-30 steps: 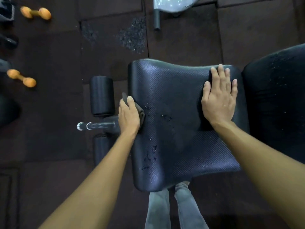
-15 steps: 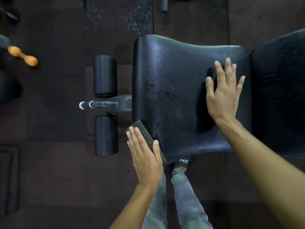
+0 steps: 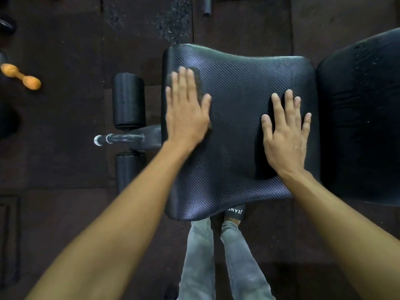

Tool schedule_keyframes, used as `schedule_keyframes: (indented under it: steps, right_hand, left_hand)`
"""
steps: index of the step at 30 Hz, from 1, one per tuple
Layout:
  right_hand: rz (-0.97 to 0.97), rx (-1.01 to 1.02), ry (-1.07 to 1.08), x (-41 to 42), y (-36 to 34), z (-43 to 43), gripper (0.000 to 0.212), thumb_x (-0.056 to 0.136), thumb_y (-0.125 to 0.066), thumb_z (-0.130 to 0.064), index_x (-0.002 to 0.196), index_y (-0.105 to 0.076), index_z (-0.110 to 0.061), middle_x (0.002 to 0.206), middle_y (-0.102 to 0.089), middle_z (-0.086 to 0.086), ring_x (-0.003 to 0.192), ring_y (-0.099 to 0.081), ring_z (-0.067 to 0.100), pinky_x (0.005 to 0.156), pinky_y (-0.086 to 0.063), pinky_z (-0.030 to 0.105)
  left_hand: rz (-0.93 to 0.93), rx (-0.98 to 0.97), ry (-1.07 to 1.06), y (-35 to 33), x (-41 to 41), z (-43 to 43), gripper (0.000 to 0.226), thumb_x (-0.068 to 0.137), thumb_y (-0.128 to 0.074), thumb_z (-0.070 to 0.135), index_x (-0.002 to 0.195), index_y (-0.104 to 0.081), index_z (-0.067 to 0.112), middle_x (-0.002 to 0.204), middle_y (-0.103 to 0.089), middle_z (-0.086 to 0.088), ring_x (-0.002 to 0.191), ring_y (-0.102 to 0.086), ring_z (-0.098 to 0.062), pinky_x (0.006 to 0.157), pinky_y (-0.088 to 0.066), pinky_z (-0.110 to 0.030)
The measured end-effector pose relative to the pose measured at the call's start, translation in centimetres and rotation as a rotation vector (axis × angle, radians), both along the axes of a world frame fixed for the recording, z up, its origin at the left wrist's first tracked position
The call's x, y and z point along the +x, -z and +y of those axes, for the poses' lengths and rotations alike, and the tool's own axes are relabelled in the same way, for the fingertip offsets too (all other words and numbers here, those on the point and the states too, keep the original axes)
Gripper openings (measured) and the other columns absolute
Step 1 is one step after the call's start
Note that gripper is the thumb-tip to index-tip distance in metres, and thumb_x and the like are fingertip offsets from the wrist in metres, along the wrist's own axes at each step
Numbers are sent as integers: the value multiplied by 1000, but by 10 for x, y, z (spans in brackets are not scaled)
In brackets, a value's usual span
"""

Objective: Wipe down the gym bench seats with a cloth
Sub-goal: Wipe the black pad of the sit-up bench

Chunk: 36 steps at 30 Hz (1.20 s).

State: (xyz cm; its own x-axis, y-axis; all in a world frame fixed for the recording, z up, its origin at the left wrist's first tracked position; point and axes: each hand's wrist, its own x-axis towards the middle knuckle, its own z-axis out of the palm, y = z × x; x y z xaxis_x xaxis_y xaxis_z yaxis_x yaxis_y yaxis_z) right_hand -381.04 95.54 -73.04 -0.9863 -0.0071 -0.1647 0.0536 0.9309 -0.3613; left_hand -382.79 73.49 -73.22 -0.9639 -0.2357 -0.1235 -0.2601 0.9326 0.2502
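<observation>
The left hand (image 3: 186, 109), fingers straight, presses the cloth (image 3: 198, 80) near the left edge of the bench seat (image 3: 238, 83) while the right hand (image 3: 285, 133) lies splayed flat, so the ungripped cloth may slide off that edge.

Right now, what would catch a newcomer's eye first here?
Two bare hands lie flat on the black, textured padded bench seat in the middle: the left hand presses a dark grey cloth near its left edge, the right hand rests by its right edge. An orange dumbbell lies on the dark floor, far left.
</observation>
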Motion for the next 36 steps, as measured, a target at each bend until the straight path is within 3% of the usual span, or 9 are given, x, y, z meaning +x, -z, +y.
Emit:
schedule_keyframes:
  steps: [4, 12, 15, 21, 25, 30, 32, 36]
  right_hand:
    - [-18, 32, -22, 0, 0, 1, 56, 106, -26, -44, 159, -10, -30, 168, 1, -4, 154, 3, 16, 122, 6, 44]
    - [-27, 14, -19, 0, -1, 0, 56, 106, -27, -44, 158, -13, -30, 168, -2, -4, 154, 1, 16, 122, 3, 45]
    - [-54, -36, -23, -2, -4, 2, 55, 106, -28, -43, 158, -13, -31, 167, -1, -5, 154, 3, 15, 122, 6, 44]
    - [-61, -176, 9, -5, -9, 5, 51, 107, -33, -27, 156, -22, -33, 167, -6, -10, 153, 1, 9, 123, 6, 40]
    - [-85, -236, 17, -8, -9, 11, 52, 106, -35, -19, 155, -25, -34, 166, -7, -13, 153, 2, 6, 121, 9, 34]
    - [-151, -421, 45, -10, -17, 16, 56, 105, -37, -19, 156, -21, -35, 165, -12, -15, 150, 0, -2, 119, 12, 30]
    - [-188, -519, 86, -13, -28, 17, 54, 106, -37, -20, 156, -22, -33, 165, -15, -13, 147, -1, -5, 122, 10, 33]
    - [-227, -621, 255, -7, -50, 7, 50, 107, -36, -24, 155, -25, -32, 162, -24, -10, 142, -5, -7, 121, 3, 28]
  left_hand:
    - [-14, 21, -154, 2, -16, -3, 69, 102, -24, 45, 155, -5, 6, 164, -2, -12, 151, 1, -26, 123, -6, -46]
    - [-18, -73, 476, -15, 152, 66, 64, 102, -37, 42, 153, -22, 6, 162, -15, -10, 150, -11, -27, 119, -22, -50]
    - [6, -47, 593, -11, 150, 59, 61, 102, -37, 42, 153, -25, 9, 162, -18, -6, 150, -14, -22, 118, -26, -47]
    - [21, -1, 298, -1, 4, 62, 64, 101, -30, 42, 155, -18, 10, 163, -13, -6, 151, -7, -21, 123, -8, -43]
    - [-7, -36, 148, 2, -59, 81, 64, 101, -26, 42, 155, -13, 10, 164, -9, -7, 151, -3, -22, 123, -4, -45]
    - [68, -19, 203, 1, 2, 105, 64, 101, -27, 41, 155, -16, 8, 163, -11, -9, 151, -6, -23, 123, -9, -46]
    - [25, 22, 187, -4, 40, 116, 65, 101, -28, 41, 155, -14, 8, 163, -8, -9, 151, -2, -22, 123, -7, -46]
    - [-35, 89, 222, -17, 69, 119, 63, 101, -28, 40, 154, -18, 9, 163, -13, -8, 151, -5, -21, 123, -9, -47]
